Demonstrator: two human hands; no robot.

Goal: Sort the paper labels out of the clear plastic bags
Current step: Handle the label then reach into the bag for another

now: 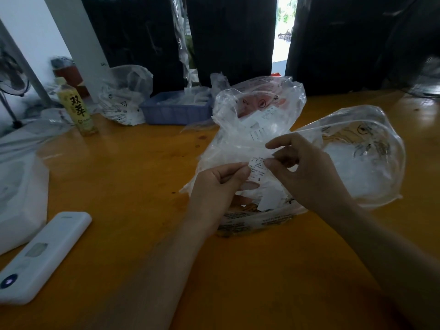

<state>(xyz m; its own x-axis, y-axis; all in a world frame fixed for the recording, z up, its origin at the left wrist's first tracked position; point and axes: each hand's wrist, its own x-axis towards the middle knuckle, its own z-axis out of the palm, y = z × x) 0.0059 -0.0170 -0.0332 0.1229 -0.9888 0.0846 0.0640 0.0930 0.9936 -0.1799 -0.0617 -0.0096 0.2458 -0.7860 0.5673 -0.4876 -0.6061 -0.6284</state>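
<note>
Fingers of my left hand [220, 179] and right hand [302, 167] pinch a paper label [257, 172] on the clear plastic bag [240, 144] above the surface [142, 186], blue tray [175, 113] at eleven o'clock.

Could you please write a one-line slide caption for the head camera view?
Left hand and right hand pinch a paper label on a clear plastic bag over an orange table.

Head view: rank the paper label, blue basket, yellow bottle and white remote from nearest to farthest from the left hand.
1. Paper label, pinched at the left hand's fingertips.
2. White remote, near-left on the table.
3. Blue basket, behind, at the back.
4. Yellow bottle, far back left.
</note>
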